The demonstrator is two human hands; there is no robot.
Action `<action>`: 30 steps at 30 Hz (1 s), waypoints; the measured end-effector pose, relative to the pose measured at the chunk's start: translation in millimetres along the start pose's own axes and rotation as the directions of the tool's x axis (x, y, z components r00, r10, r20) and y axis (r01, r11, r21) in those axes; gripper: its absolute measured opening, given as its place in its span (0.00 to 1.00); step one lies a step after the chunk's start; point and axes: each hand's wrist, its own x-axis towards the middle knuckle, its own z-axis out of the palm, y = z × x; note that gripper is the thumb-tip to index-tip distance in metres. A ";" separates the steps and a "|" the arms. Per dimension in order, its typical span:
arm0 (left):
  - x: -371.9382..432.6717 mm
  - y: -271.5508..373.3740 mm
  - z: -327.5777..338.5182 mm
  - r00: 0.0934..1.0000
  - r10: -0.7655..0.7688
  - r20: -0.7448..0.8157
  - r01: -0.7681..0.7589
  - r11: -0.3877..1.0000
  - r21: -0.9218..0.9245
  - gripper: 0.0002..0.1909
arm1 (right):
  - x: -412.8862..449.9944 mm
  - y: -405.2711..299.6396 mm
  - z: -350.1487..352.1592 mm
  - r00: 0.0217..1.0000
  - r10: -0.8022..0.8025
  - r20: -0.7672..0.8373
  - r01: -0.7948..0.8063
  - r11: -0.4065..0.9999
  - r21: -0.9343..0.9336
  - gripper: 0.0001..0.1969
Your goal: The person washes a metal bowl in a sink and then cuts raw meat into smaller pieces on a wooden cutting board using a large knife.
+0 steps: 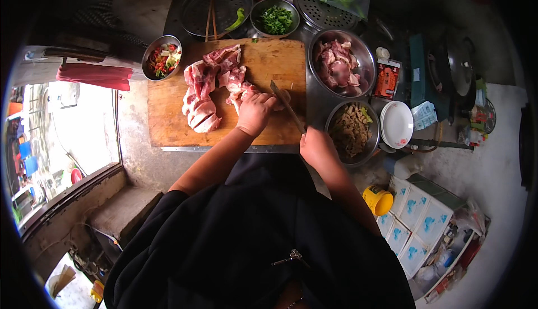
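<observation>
A wooden cutting board [269, 63] carries several pieces of raw meat [201, 77], pink and red with pale fat or skin. My left hand [256, 113] presses down on the right-hand end of the meat, fingers curled over it. In my right hand [318, 145] is the handle of a knife [288, 107], whose blade slants up and left across the board. The blade lies just right of my left fingers, beside a small piece of meat partly hidden behind it. Whether the edge touches the meat, I cannot tell.
Right of the board stand a steel bowl of raw meat [340, 65], a bowl of brownish strips [351, 132] and white plates [397, 124]. Behind it are a bowl of chopped greens [275, 18] and a perforated steel tray [216, 6] with chopsticks. A bowl of cut peppers [162, 58] sits at the left corner.
</observation>
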 end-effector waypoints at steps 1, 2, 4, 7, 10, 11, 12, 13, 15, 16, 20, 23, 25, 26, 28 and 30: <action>0.2 -0.7 0.8 1.000 0.003 0.001 -0.003 1.000 -0.012 0.09 | 6.4 -3.1 -0.1 0.999 0.019 0.045 -0.019 1.000 -0.013 0.07; 0.1 -1.9 1.8 1.000 0.004 0.000 -0.004 1.000 -0.015 0.09 | 13.3 -7.1 -0.2 0.995 0.038 0.089 -0.036 0.999 -0.028 0.07; -0.1 -3.1 5.7 0.999 0.023 0.032 -0.025 0.998 0.056 0.09 | 27.3 -22.2 -1.1 0.994 0.055 0.099 -0.049 0.997 -0.063 0.08; 0.8 -4.1 10.9 1.000 0.021 -0.008 -0.021 0.999 0.039 0.08 | 41.1 -21.4 13.9 0.994 0.052 0.093 -0.041 0.992 -0.118 0.08; -1.0 -3.6 8.9 0.999 -0.042 0.009 0.041 0.998 0.052 0.08 | 28.0 -7.5 22.7 0.995 0.077 0.060 -0.073 0.995 -0.074 0.07; -0.1 -5.6 9.4 0.999 -0.047 0.008 0.047 0.998 0.048 0.08 | 29.0 -6.2 24.0 0.995 0.078 0.063 -0.073 0.994 -0.080 0.07; -1.1 -6.1 9.2 0.999 -0.042 0.019 0.041 0.998 0.039 0.08 | 26.1 -6.5 23.7 0.988 0.112 0.107 -0.105 0.992 -0.077 0.08; -1.5 -6.6 9.3 0.999 -0.037 0.030 0.036 0.999 0.030 0.08 | 23.3 -7.2 22.8 0.978 0.147 0.150 -0.137 0.988 -0.076 0.09; -6.1 -5.5 12.5 0.995 -0.045 0.089 0.044 0.999 0.019 0.07 | 39.8 -22.5 20.9 0.976 0.152 0.154 -0.140 0.987 -0.083 0.09; -5.8 -5.3 16.0 0.995 -0.036 0.088 0.033 0.999 0.030 0.07 | 49.4 -31.6 19.8 0.977 0.163 0.140 -0.151 0.985 -0.089 0.09; -0.4 5.6 6.6 0.999 0.019 0.030 -0.020 0.999 0.035 0.06 | 59.5 -9.2 39.6 0.995 0.096 0.023 -0.094 0.994 -0.061 0.08; -6.0 -5.6 10.9 1.000 -0.019 0.019 0.017 0.995 0.097 0.06 | 35.6 1.7 29.7 0.999 0.011 -0.037 -0.011 1.000 0.014 0.09; -10.8 -11.6 3.8 0.996 -0.085 0.017 0.082 0.987 0.138 0.07 | 9.6 12.8 22.6 0.984 0.015 -0.175 0.011 0.989 0.147 0.12; -12.7 -13.9 3.7 0.994 -0.100 0.035 0.094 0.987 0.127 0.07 | 2.0 19.5 21.1 0.982 0.040 -0.185 -0.002 0.979 0.202 0.12; -11.7 -18.5 5.2 0.993 -0.103 0.050 0.096 0.988 0.123 0.07 | -5.8 31.4 19.6 0.977 0.067 -0.204 -0.011 0.964 0.265 0.12; -11.2 -20.2 7.9 0.982 -0.093 0.165 0.064 0.983 0.175 0.09 | -9.4 41.7 23.7 0.976 0.159 -0.146 -0.098 0.929 0.356 0.12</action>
